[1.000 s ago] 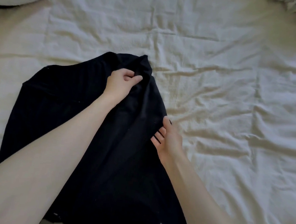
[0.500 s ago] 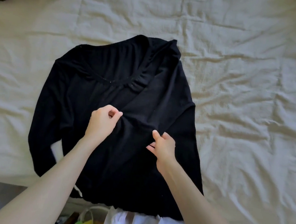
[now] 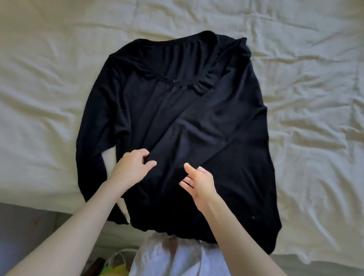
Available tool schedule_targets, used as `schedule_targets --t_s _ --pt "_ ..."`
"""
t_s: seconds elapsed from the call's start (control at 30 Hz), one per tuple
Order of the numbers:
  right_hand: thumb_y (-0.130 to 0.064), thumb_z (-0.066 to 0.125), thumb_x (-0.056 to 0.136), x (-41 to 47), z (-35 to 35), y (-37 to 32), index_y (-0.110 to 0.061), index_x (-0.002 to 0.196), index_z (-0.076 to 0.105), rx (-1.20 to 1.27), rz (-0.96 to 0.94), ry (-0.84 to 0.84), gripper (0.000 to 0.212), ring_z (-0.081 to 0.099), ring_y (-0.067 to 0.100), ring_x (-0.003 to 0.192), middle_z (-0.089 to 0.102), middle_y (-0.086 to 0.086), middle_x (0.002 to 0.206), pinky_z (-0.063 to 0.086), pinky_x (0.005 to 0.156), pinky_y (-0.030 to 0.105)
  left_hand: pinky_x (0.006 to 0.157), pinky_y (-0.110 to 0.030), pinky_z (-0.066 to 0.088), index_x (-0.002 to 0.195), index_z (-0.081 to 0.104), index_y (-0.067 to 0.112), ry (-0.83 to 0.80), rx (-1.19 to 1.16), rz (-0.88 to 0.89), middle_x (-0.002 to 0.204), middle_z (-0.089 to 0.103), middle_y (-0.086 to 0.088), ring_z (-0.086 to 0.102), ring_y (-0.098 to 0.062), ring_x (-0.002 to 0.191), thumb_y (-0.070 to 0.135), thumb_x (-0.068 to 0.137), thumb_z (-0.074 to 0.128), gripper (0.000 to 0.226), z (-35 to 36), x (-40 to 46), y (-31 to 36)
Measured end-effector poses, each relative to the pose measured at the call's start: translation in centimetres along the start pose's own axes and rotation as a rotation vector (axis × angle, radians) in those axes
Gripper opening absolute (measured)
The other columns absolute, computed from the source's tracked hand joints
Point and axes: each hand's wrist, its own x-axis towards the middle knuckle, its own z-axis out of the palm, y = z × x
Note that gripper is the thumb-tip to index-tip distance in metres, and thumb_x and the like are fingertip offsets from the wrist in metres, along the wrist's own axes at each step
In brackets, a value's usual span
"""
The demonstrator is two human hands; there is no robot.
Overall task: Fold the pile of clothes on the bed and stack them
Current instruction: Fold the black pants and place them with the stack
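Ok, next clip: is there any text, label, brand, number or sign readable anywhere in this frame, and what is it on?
None can be read.
Black long-sleeved top on the cream wrinkled bedsheet: no print or tag showing.
Left hand pinches the sleeve folded across the top; right hand is open beside it.
Yellow-green bag on the floor: no lettering visible.

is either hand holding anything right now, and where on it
The left hand pinches the black top at the end of its folded-over sleeve; the right hand holds nothing.

Bed by daylight
A creased cream sheet (image 3: 313, 106) is covering the bed; grey floor (image 3: 1, 231) is showing below its edge.
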Motion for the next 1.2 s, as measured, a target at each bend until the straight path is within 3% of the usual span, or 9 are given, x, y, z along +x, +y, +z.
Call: schedule_targets --t_s 0.1,0.17,0.3,0.4,0.47,0.53,0.77,0.97,1.2 --pt "-0.018 0.063 0.089 -0.7 1.1 1.8 -0.007 0.133 0.041 -0.035 0.045 0.000 0.051 0.053 0.025 0.112 0.049 0.008 0.131 0.050 0.088 0.034 0.071 -0.031 0.048 0.079 0.055 0.029 0.006 -0.028 -0.031 0.077 0.058 0.014 0.057 -0.011 0.081 0.035 0.087 0.061 0.012 -0.2 -1.6 -2.5" --pt "-0.019 0.064 0.089 -1.3 1.6 2.8 -0.014 0.099 0.052 -0.097 0.071 -0.058 0.017 0.057 0.023 0.104 0.057 0.005 0.114 0.052 0.085 0.034 0.078 -0.033 0.050 0.081 0.056 0.032 -0.023 -0.038 -0.049 0.082 0.058 0.016 0.059 -0.012 0.084 0.034 0.086 0.063 0.008 -0.4 -2.4 -4.1" --pt "-0.018 0.064 0.089 -2.3 2.2 4.5 -0.018 0.069 0.035 -0.197 0.048 -0.003 0.035 0.058 0.029 0.108 0.054 0.016 0.123 0.052 0.091 0.039 0.071 -0.029 0.050 0.086 0.057 0.030 -0.034 -0.113 -0.019 0.084 0.062 0.006 0.061 -0.014 0.077 0.025 0.086 0.065 0.010 0.0 -4.4 -6.3" --pt "-0.016 0.060 0.091 -2.5 1.7 5.5 -0.027 0.076 0.032 -0.193 0.019 0.019 0.034 0.063 0.025 0.092 0.057 0.016 0.110 0.054 0.087 0.036 0.064 -0.012 0.038 0.086 0.056 0.029 0.088 -0.282 0.064 0.083 0.059 0.016 0.056 0.001 0.076 0.021 0.087 0.065 0.012 0.8 -6.9 -8.1" --pt "-0.015 0.056 0.094 -2.8 1.1 6.0 -0.001 0.110 0.048 -0.248 0.009 0.029 0.023 0.065 0.024 0.089 0.059 0.012 0.098 0.054 0.082 0.033 0.068 -0.012 0.040 0.089 0.060 0.020 0.122 -0.407 0.051 0.086 0.062 0.012 0.056 -0.001 0.081 0.016 0.086 0.065 0.007 1.9 -8.6 -9.9" --pt "-0.014 0.053 0.095 -3.2 0.6 6.4 -0.011 0.078 0.054 -0.294 -0.008 0.027 0.017 0.067 0.027 0.096 0.063 0.014 0.093 0.053 0.084 0.033 0.069 -0.011 0.045 0.089 0.064 0.010 0.127 -0.613 -0.032 0.086 0.066 0.003 0.060 -0.011 0.082 0.008 0.085 0.065 0.005 3.1 -10.1 -11.4" --pt "-0.015 0.048 0.097 -3.2 0.3 6.8 -0.008 0.081 0.050 -0.309 -0.026 0.014 0.019 0.065 0.024 0.100 0.067 0.015 0.097 0.053 0.086 0.034 0.076 -0.021 0.055 0.097 0.059 0.008 0.134 -1.242 -0.193 0.098 0.067 -0.010 0.064 -0.017 0.090 0.009 0.092 0.054 0.007 5.5 -11.6 -12.8" --pt "-0.027 0.052 0.096 -3.5 1.1 7.8 -0.011 0.087 0.054 -0.541 -0.015 0.045 0.018 0.067 0.017 0.085 0.068 0.005 0.089 0.054 0.075 0.029 0.053 -0.022 0.055 0.107 0.053 0.005 0.266 -1.083 -0.355 0.092 0.061 -0.013 0.065 -0.018 0.068 0.009 0.095 0.052 0.013 7.1 -10.8 -12.9" --pt "-0.029 0.054 0.093 -3.8 0.9 6.6 -0.013 0.100 0.059 -1.366 -0.865 0.381 0.018 0.054 0.020 0.094 0.059 -0.001 0.094 0.042 0.073 0.028 0.084 -0.032 0.045 0.126 0.047 0.007 0.540 -0.694 -0.277 0.118 0.053 -0.005 0.053 -0.016 0.099 0.022 0.095 0.052 0.035 4.0 -9.1 -15.0"
